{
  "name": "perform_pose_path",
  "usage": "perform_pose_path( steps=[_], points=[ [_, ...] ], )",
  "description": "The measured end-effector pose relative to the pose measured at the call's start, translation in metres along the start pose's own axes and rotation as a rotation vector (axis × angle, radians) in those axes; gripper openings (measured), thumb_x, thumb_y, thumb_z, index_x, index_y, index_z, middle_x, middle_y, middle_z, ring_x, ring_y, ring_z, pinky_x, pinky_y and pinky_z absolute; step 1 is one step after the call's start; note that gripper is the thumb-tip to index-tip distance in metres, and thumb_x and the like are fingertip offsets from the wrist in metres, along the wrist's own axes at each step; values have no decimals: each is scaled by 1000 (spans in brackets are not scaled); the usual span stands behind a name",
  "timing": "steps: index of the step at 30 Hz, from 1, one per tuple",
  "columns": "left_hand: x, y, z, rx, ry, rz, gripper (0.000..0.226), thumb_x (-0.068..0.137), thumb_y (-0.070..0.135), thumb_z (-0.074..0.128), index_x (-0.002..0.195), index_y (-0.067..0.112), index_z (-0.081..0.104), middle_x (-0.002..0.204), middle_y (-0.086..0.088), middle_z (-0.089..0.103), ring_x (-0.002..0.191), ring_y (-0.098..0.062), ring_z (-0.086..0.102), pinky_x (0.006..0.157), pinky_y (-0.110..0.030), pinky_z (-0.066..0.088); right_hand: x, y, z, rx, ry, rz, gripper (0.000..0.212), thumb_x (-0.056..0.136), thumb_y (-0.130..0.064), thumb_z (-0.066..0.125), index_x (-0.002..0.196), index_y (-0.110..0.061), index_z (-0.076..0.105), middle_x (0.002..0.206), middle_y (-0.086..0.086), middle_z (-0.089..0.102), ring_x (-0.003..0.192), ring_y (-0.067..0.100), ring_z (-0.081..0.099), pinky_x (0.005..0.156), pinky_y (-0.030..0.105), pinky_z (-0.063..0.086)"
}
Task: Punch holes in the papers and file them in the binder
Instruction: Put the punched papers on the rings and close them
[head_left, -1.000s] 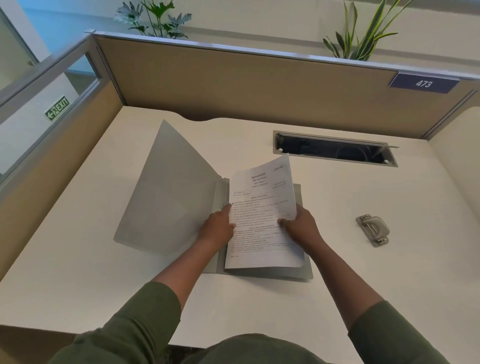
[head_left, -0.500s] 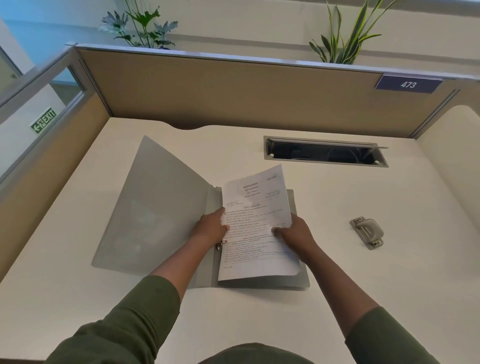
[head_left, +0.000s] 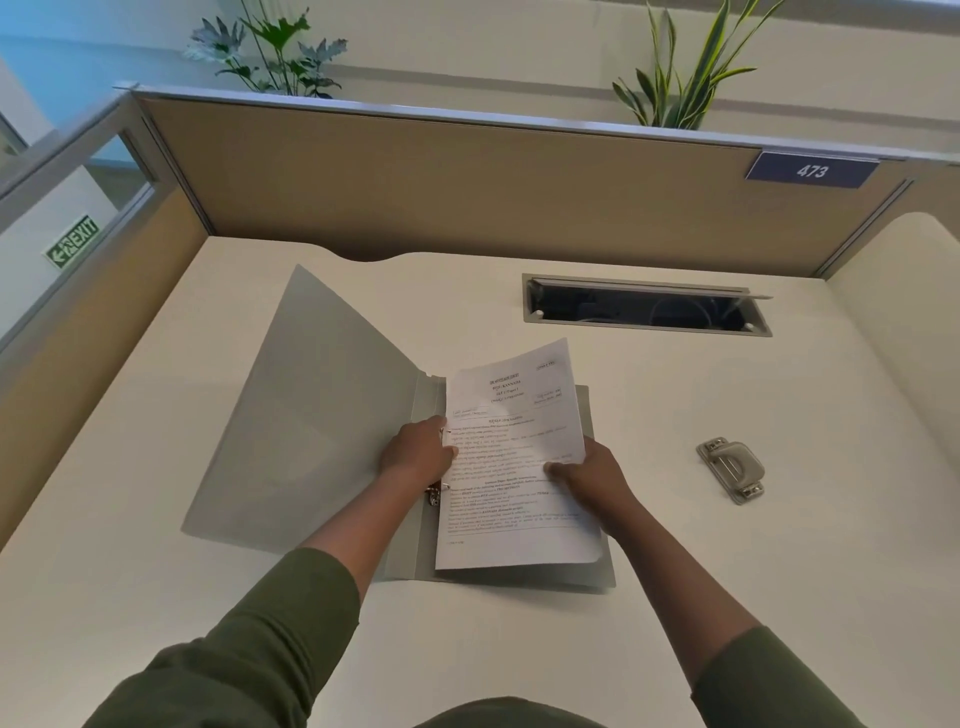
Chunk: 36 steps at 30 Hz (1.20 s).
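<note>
Both hands gripped the papers (head_left: 511, 457) over the open binder (head_left: 322, 415). Misaligned holes could miss the rings (head_left: 434, 493), tearing the left edge

We find a grey binder (head_left: 322, 415) lying open near the middle of the desk (head_left: 675, 597), its front cover tilted up toward the left edge. A printed paper (head_left: 511, 467) lies over the binder's right half. The left hand (head_left: 418, 457) grips the paper's left edge at the metal rings (head_left: 435, 493); the right hand (head_left: 595, 480) pinches its right edge. A hole punch (head_left: 731, 469) sits apart toward the right edge. A cable slot (head_left: 644, 306) lies toward the far edge.
</note>
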<state>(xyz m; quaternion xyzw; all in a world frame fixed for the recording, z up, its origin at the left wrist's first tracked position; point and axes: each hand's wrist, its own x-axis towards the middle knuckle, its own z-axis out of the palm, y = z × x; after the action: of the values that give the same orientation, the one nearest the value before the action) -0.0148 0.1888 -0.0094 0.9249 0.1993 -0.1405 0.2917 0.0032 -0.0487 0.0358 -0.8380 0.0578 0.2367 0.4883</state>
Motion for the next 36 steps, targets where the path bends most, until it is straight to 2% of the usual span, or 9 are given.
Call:
perform_pose_path(
  steps=[4, 6, 10, 16, 23, 26, 30, 32, 36],
  points=[
    [7, 8, -9, -63, 162, -9, 13, 89, 15, 57, 99, 13, 65, 108, -7, 68, 92, -28, 64, 72, -30, 49, 1, 2, 1, 3, -6, 4, 30, 81, -8, 64, 105, -25, 61, 106, 0, 70, 93, 25, 69, 88, 45, 57],
    [11, 9, -13, -84, 205, -6, 17, 86, 8, 51, 92, 13, 66, 104, -9, 70, 88, -29, 65, 70, -32, 50, 1, 3, 2, 6, -8, 3, 30, 81, -8, 64, 106, -25, 62, 107, 2, 70, 93, 25, 69, 88, 46, 57],
    [18, 6, -12, -133, 177, 39, 25, 85, 7, 57, 101, 16, 74, 110, -5, 70, 95, -26, 65, 75, -29, 51, 3, 7, 3, 3, -7, 15, 31, 80, -9, 64, 108, -24, 62, 107, 1, 71, 93, 25, 69, 88, 46, 57],
    [17, -5, 4, 63, 44, 126, 29, 86, 21, 66, 114, 18, 69, 115, -12, 58, 107, -30, 60, 87, -35, 52, 2, 19, 10, 65, -4, 71, 33, 80, -8, 63, 110, -22, 63, 107, 1, 71, 93, 22, 69, 87, 42, 57],
    [-15, 11, 16, 11, 251, 180, 24, 93, 24, 57, 113, 13, 64, 113, -8, 58, 100, -27, 58, 79, -34, 48, -1, 25, 18, 51, 16, 40, 27, 91, -21, 58, 117, -22, 61, 112, -4, 68, 100, 20, 66, 87, 37, 54],
    [-30, 30, 29, -7, 139, 255, 24, 94, 24, 54, 114, 15, 63, 115, -6, 60, 103, -25, 59, 82, -35, 49, -2, 21, 19, -9, 51, 30, 28, 98, -30, 47, 118, -14, 59, 111, 0, 64, 102, 23, 63, 82, 34, 50],
    [-45, 52, 48, 5, 13, 274, 35, 97, 39, 48, 121, 16, 59, 118, -7, 62, 108, -26, 59, 86, -37, 50, 0, 15, 12, -68, 4, -64, 40, 87, -41, 32, 84, -12, 59, 94, 8, 66, 88, 30, 61, 74, 40, 49],
    [-48, 64, 52, -110, -28, 198, 50, 94, 54, 45, 123, 15, 55, 118, -8, 64, 105, -26, 60, 83, -36, 50, 2, 18, 8, 41, -43, -104, 51, 78, -42, 31, 95, -11, 68, 101, 8, 71, 92, 32, 66, 78, 46, 55],
    [-50, 85, 53, -267, -101, 56, 69, 82, 66, 51, 129, 16, 48, 119, -8, 62, 105, -28, 61, 79, -35, 47, 5, 16, 3, 82, -106, -159, 48, 80, -29, 34, 105, -25, 74, 106, -5, 74, 95, 13, 68, 71, 21, 47]
  ],
)
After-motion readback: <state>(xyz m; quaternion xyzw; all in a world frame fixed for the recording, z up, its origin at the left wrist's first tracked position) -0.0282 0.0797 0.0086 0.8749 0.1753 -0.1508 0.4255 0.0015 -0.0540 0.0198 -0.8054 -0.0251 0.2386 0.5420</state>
